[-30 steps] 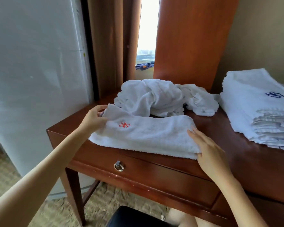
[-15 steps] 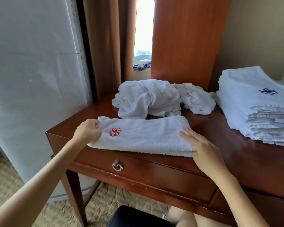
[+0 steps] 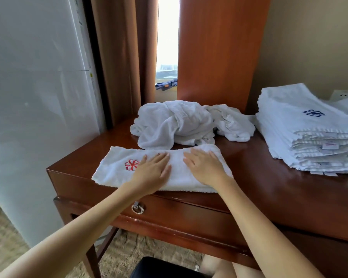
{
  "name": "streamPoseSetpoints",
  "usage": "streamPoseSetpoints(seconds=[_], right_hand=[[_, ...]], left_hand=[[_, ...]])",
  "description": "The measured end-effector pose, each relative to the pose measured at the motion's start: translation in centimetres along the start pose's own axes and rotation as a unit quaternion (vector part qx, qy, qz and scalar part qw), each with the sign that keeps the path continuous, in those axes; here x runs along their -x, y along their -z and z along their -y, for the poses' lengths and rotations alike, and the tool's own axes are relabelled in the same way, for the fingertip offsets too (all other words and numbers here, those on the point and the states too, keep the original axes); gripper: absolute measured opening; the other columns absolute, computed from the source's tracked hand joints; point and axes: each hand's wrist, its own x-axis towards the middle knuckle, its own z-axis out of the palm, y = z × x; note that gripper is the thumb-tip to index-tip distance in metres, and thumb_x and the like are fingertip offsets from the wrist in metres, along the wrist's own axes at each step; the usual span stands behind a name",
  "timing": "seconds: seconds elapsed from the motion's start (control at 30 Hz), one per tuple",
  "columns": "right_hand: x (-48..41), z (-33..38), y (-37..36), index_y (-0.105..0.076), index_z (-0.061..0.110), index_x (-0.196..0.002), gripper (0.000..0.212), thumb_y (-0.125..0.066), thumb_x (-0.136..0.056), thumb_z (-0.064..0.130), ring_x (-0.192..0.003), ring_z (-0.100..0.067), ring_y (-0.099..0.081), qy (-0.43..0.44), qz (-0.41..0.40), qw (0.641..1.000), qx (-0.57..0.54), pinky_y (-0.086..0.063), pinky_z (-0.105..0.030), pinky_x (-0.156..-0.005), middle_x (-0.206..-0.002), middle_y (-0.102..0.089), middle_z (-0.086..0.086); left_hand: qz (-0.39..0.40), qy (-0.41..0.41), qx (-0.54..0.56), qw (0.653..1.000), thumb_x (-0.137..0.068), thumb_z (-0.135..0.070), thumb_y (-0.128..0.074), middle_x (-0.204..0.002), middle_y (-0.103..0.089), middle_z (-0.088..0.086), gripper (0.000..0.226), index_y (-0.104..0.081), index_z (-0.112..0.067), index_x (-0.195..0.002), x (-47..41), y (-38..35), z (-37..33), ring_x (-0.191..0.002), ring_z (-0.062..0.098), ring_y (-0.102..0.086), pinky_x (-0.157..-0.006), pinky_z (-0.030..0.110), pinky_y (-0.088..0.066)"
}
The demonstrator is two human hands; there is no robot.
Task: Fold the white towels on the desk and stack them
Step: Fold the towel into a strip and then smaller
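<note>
Left hand (image 3: pixel 152 170) and right hand (image 3: pixel 204 167) lie flat, palms down on the towel (image 3: pixel 113 169), with fingers straight and slightly spread, gripping nothing. The towel is a long folded strip along the front edge of the desk (image 3: pixel 269 177). Its red logo (image 3: pixel 132 165) is toward the desk's left corner, just beside the left fingers.

The step looks like smoothing before the next fold. To do it well, sweep outward from the middle to both ends with even pressure, so creases run out and the layers sit square. The near hem seems to overhang the desk's front edge a little, though the angle makes that hard to judge; nudge it back first.

A crumpled heap (image 3: pixel 175 125) waits at the desk's back, and the finished stack (image 3: pixel 301 133) sits at the desk's right end.
</note>
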Motion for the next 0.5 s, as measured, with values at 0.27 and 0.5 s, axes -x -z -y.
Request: streamPoseSetpoints(seconds=[0.27,0.5], right_hand=[[-0.4,-2.4,-2.2,-0.018,0.024,-0.154,0.060,-0.017,-0.102,0.053,-0.150,-0.014,-0.001,-0.057,-0.026,0.998,0.009,0.003,-0.036,-0.120,-0.163,-0.007,-0.002],[0.4,-5.7,-0.8,-0.017,0.024,-0.154,0.064,-0.031,-0.099,0.054,-0.139,-0.031,-0.029,-0.215,-0.075,0.968,-0.107,-0.029,-0.044,-0.108,-0.156,-0.026,-0.008]], left_hand=[[0.011,0.185,-0.023,0.982,-0.099,-0.056,-0.019,-0.162,-0.007,-0.002,0.061,-0.012,-0.029,-0.154,1.3,1.8,9.3,-0.149,0.019,-0.008,-0.119,0.048,-0.006],[-0.007,0.318,0.012,0.948,-0.093,-0.064,-0.036,-0.138,-0.044,0.017,0.070,-0.053,-0.008,-0.131,1.9,3.5,9.3,-0.126,0.035,-0.042,-0.102,0.047,-0.035]])
